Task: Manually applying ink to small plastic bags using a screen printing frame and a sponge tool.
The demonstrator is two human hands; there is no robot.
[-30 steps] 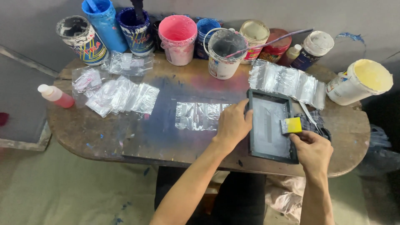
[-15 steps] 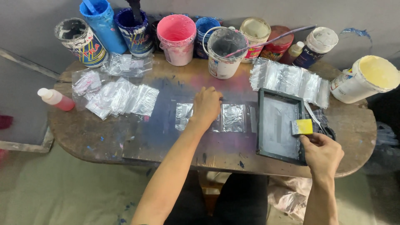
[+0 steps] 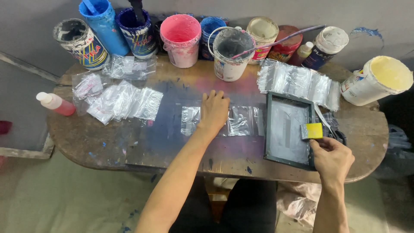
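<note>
My left hand lies flat, palm down, on a clear plastic bag at the middle of the stained wooden table. To its right a dark-framed printing screen rests on the table. At the frame's right edge my right hand grips a small yellow squeegee.
Several paint tubs line the back edge, among them blue, pink and a tilted yellow one. Clear bags lie in a pile at left and a row at back right. A red squeeze bottle lies far left.
The screen has shifted right, off the middle bag. My left hand left the frame and now presses on that bag. My right hand stays at the frame's right edge with the squeegee.
</note>
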